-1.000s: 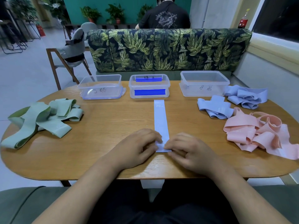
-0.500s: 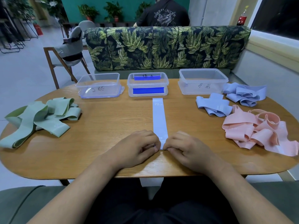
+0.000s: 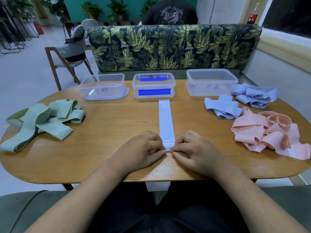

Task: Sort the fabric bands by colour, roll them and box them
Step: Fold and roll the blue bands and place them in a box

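A pale blue band (image 3: 165, 121) marked "20 LB" lies flat and straight down the middle of the wooden table (image 3: 104, 132). My left hand (image 3: 143, 148) and my right hand (image 3: 196, 150) pinch its near end from either side, fingertips curled onto the folded edge. Green bands (image 3: 42, 120) are heaped at the left. Blue bands (image 3: 223, 106) and another blue heap (image 3: 255, 95) lie at the right, with pink bands (image 3: 269, 132) nearer me. Three clear boxes stand along the far edge: left (image 3: 102, 87), middle (image 3: 154, 85), right (image 3: 211, 82).
A leaf-patterned bench back (image 3: 173, 47) runs behind the table, and a person in a dark shirt (image 3: 170, 12) sits beyond it. A wooden chair (image 3: 67, 52) stands at the far left. The middle box carries blue labels.
The near end of the blue band has been turned over a little, and the visible strip looks slightly shorter. Both hands stay at that end.
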Motion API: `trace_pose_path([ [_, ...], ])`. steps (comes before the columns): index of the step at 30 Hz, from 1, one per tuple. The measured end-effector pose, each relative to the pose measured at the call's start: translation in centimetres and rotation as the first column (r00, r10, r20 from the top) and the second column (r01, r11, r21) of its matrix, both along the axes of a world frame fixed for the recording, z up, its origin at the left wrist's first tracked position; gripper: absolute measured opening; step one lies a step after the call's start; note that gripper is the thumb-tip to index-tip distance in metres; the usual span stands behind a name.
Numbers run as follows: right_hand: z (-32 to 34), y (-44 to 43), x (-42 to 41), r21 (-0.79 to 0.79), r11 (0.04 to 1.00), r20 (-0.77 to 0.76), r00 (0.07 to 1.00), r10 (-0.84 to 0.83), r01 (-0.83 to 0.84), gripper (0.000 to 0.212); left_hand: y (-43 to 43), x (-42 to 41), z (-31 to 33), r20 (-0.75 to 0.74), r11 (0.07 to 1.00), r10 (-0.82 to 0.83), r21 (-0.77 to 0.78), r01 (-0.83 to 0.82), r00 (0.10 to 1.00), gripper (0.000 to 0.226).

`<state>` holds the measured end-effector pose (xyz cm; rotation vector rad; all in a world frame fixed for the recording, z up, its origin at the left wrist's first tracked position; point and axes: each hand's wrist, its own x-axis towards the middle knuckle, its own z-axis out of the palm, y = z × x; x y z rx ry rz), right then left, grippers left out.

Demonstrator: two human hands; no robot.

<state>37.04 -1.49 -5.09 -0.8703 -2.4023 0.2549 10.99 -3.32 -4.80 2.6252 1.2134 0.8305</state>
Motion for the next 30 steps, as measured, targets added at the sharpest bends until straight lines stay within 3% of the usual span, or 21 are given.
trace_pose_path([
  [13, 0.04, 0.04, -0.07, 0.023, 1.0, 0.035, 0.999, -0.014, 0.013, 0.018, 0.13, 0.09, 0.44, -0.004, 0.997, -0.057, -0.047, 0.057, 0.998, 0.012],
  [19, 0.02, -0.52, -0.12, 0.187, 0.981, 0.043, 0.998, 0.046, -0.053, 0.018, 0.21, -0.11, 0.35, 0.009, 0.997, -0.052, -0.064, 0.053, 0.999, 0.014],
  [30, 0.01, -0.11, -0.2, 0.054, 0.998, 0.058, 0.998, -0.027, 0.024, 0.038, -0.04, 0.08, 0.09, -0.039, 0.999, 0.046, -0.014, -0.047, 0.998, 0.026],
])
